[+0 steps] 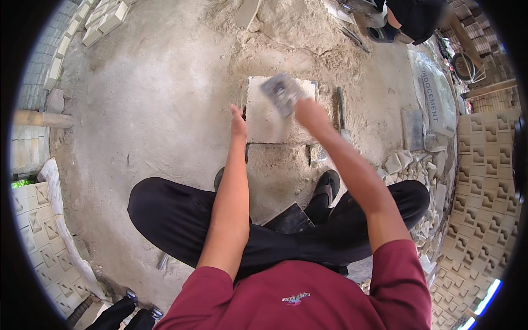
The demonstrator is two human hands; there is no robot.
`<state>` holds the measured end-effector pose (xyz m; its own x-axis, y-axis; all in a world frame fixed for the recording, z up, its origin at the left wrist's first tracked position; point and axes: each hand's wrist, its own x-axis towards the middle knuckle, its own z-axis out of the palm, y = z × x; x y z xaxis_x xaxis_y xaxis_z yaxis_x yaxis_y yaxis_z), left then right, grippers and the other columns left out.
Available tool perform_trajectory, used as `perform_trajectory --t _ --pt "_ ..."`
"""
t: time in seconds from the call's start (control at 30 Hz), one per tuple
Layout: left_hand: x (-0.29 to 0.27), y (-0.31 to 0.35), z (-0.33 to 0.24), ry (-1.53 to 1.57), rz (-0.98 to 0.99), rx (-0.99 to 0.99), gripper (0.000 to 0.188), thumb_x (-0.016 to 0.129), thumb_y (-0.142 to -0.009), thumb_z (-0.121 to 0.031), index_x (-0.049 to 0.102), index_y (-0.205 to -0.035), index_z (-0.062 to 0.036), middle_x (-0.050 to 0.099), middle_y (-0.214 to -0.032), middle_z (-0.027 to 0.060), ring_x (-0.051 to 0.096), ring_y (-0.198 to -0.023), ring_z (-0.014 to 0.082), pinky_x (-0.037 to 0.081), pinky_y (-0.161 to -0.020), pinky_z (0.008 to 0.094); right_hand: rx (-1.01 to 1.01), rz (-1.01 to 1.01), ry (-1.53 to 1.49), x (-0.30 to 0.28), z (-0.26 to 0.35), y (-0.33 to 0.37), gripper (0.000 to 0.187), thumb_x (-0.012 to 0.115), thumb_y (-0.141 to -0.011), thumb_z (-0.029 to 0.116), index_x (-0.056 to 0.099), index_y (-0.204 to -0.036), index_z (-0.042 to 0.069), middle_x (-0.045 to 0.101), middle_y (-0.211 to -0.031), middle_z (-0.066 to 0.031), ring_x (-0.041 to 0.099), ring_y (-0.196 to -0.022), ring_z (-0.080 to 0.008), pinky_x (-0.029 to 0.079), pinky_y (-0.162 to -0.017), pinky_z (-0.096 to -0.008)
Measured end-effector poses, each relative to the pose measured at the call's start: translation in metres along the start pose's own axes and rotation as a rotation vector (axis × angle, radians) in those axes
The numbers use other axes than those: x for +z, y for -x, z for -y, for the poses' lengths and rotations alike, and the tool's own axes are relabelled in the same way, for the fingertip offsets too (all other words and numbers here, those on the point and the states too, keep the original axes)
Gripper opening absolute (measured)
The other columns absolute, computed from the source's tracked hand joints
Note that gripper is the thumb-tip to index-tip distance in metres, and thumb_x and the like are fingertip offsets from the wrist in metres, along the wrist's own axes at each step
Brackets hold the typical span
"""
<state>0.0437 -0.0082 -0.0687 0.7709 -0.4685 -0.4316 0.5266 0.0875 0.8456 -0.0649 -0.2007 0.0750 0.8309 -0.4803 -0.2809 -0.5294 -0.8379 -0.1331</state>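
Note:
In front of me on the ground lies a square mould [260,131], its top covered with pale powdery material and dark metal showing at its edges. My left hand [238,125] rests at the mould's left side, seen edge-on with its fingers stretched out; some of them are hidden. Over the mould's upper middle, my right hand [311,116] is closed on a flat grey rectangular trowel [281,92], which is tilted and smeared by motion. Its handle is hidden in my fist.
A dark bar [340,107] lies right of the mould. Loose powder [291,27] is heaped beyond it. Broken pieces [399,162] and a cement sack [437,99] lie to the right, near stacked pale blocks [481,165]. Another person [410,22] is at the far right.

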Motion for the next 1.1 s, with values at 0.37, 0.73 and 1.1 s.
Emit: perform_trajectory --t 0.37,0.73,1.1 --pt "-0.009 0.018 -0.021 -0.249 -0.243 0.044 0.097 0.017 -0.093 -0.075 0.056 -0.131 0.0055 0.058 -0.132 0.0223 0.052 -0.125 0.0304 0.035 -0.108 0.0364 0.069 -0.057 -0.024 -0.016 -0.019 -0.031 0.022 0.053 -0.09 0.014 0.071 -0.097 0.002 0.069 -0.1 -0.023 0.068 -0.096 -0.0382 0.057 -0.08 -0.0467" --pt "-0.036 0.044 -0.06 0.251 -0.121 -0.135 0.093 0.007 -0.092 -0.075 0.039 -0.145 -0.0045 0.048 -0.144 0.0141 0.045 -0.13 0.0288 0.027 -0.111 0.0441 -0.262 0.205 -0.034 0.017 0.069 0.06 0.018 0.052 -0.089 0.009 0.065 -0.099 0.002 0.071 -0.087 -0.0205 0.072 -0.08 -0.0328 0.06 -0.067 -0.0426" --pt "-0.03 0.034 -0.057 0.021 -0.183 -0.098 0.094 0.007 -0.092 -0.076 0.04 -0.146 -0.0075 0.047 -0.145 0.0175 0.038 -0.137 0.0294 0.023 -0.111 0.0507 -0.314 -0.005 -0.046 0.037 0.042 0.001 0.016 0.054 -0.085 0.008 0.066 -0.08 -0.001 0.068 -0.073 -0.0224 0.071 -0.069 -0.0351 0.059 -0.059 -0.045"
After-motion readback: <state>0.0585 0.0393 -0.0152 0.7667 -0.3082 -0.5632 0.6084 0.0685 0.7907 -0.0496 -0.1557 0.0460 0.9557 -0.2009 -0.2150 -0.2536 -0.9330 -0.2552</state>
